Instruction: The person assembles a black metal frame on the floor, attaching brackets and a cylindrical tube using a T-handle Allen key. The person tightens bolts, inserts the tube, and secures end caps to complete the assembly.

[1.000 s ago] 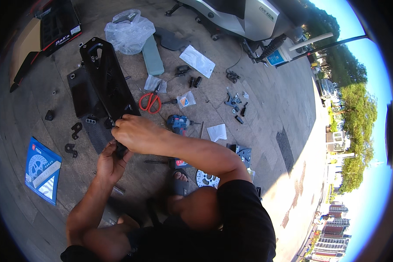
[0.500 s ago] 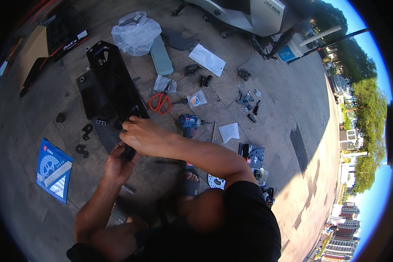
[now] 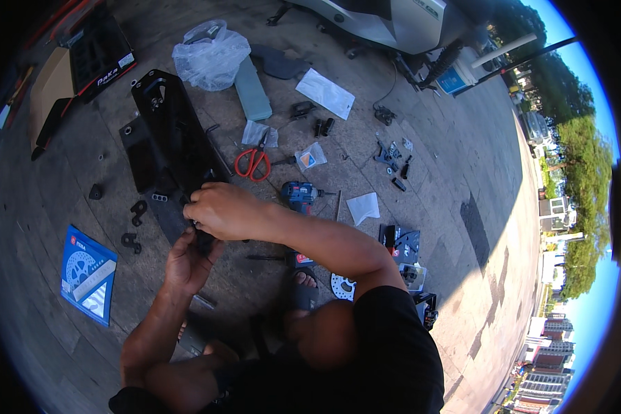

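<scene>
A long black metal part [image 3: 179,131] with cut-outs, shaped like a scooter swingarm, lies on the paving, its near end under my hands. My left hand [image 3: 188,263] grips that near end from below, thumb and fingers around it. On top of the same end, my right hand [image 3: 221,209] has its fingers bent and pressed together. What its fingertips pinch is hidden. Beneath the long part lies a flat black plate [image 3: 136,162]. Two small black brackets [image 3: 138,212] rest left of my hands.
Right of the black part lie red-handled scissors [image 3: 253,164], a blue cordless driver [image 3: 301,194] and small loose hardware [image 3: 388,155]. A blue disc package [image 3: 88,274] lies left. Farther off are an open box [image 3: 103,55], a plastic bag [image 3: 210,55] and a scooter [image 3: 400,24].
Both hands stay at the near end of the black part. My right fingers have shifted slightly left, and my left fingers have loosened a little. The view has moved slightly.
</scene>
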### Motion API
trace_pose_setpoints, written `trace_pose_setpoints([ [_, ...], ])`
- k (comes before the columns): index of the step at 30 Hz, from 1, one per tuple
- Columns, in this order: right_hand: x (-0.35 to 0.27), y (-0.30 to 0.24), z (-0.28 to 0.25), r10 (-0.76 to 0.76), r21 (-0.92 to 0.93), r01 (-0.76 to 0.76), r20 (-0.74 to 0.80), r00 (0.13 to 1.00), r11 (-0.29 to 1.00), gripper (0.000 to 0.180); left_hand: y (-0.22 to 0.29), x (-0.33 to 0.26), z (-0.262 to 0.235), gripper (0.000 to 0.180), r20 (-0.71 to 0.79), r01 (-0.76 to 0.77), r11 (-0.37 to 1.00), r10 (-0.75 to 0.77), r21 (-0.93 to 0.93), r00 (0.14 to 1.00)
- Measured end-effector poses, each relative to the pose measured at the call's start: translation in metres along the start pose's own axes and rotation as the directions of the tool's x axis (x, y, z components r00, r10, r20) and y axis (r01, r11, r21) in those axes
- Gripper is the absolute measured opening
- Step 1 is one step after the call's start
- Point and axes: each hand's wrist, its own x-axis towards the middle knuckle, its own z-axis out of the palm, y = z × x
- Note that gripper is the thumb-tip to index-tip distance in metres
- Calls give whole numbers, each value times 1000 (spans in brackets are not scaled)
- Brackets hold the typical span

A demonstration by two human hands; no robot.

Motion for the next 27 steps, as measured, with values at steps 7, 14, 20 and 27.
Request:
trace_pose_setpoints([
  [7,0,-1,1,12,-21,-12,-14,1000,1000,18,-2,-1,3,24,-26,-17,1000,17,23,1000],
  [14,1,-1,2,-14,-62,15,19,1000,998,22,-4,1,1,18,-84,-6,1000,6,-2,996],
  [20,1,1,-10,-4,88,0,44,999,996,19,-4,3,-7,21,-29,4,999,-5,-41,1000],
  [27,3,4,-9,20,195,-34,77,997,980,22,-6,3,-5,22,-19,0,999,-1,-53,1000],
])
